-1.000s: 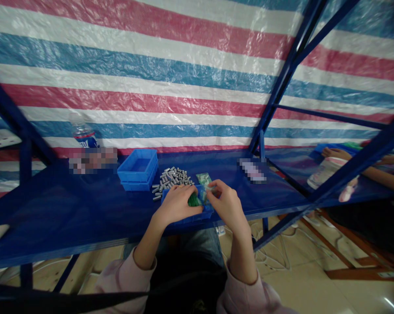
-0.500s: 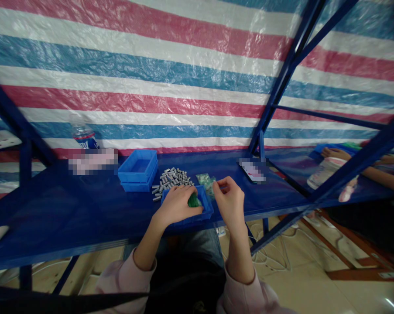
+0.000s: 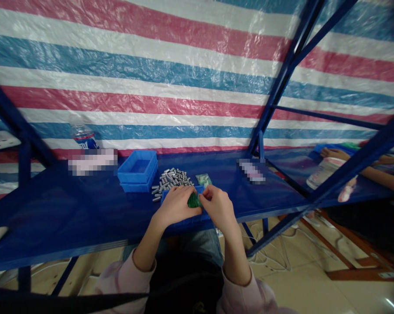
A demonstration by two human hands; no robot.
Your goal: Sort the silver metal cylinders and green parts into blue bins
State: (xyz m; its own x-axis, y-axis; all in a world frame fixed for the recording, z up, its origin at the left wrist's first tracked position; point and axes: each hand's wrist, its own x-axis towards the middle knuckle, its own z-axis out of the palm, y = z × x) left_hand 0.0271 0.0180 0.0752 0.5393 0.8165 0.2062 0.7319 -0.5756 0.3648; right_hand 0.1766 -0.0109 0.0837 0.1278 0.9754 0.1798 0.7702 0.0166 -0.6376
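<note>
Hands, one pair, in the head view: the left hand is curling around a green bundle above a blue tray near the table edge, while the right hand is bringing thumb and forefinger narrowly together at the bundle's right side, though from where I am standing I cannot tell whether they are pinching anything. Item, a pile of metal cylinders, is lying just beyond the tray, with a pale green packet resting to its right and stacked blue bins sitting to its left.
</note>
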